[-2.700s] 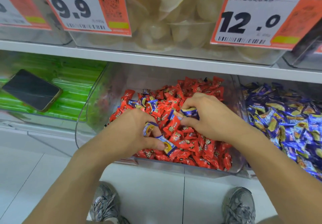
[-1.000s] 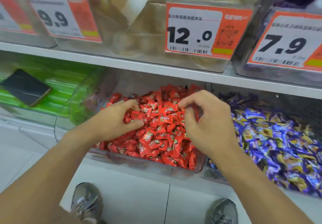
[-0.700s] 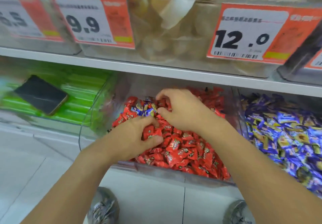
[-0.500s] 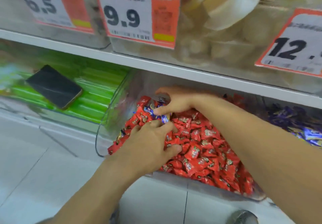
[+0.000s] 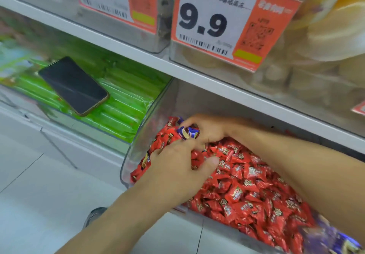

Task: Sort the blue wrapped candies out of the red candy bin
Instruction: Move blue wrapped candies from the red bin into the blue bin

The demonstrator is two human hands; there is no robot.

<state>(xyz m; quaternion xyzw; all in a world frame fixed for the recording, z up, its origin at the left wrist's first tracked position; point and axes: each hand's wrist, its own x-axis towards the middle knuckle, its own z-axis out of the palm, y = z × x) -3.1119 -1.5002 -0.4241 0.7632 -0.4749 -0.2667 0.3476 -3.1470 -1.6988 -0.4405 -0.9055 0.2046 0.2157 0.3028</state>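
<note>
Both my hands have moved to the far left corner of the red candy bin (image 5: pixel 126 163) since half a second ago, and the camera has swung left with them, so the bin of blue candy on the right is now almost out of the picture; only a blurred purple edge (image 5: pixel 335 240) shows at the lower right.

My right hand (image 5: pixel 205 129) is curled at the back of the corner, and its fingers pinch a small bunch of blue wrapped candies (image 5: pixel 187 133) just above the red candies (image 5: pixel 246 184). A moment ago this bunch still lay in the pile under my fingertips; now it looks lifted a little, so I judge the pick is made.

My left hand (image 5: pixel 177 166) lies on the red pile just in front of the bunch, its fingers bent into the wrappers and its thumb stretched out to the right. I cannot tell whether it holds anything. One more blue wrapper (image 5: pixel 147 160) shows at the left edge of this hand, against the clear wall of the bin.

For the task this means one group of blue pieces is ready to be carried to the right, over the whole red pile. The corner is not clean yet. A phone (image 5: pixel 74 85) rests on the green packets (image 5: pixel 126 99) in the bin to the left, well apart from my hands.
</note>
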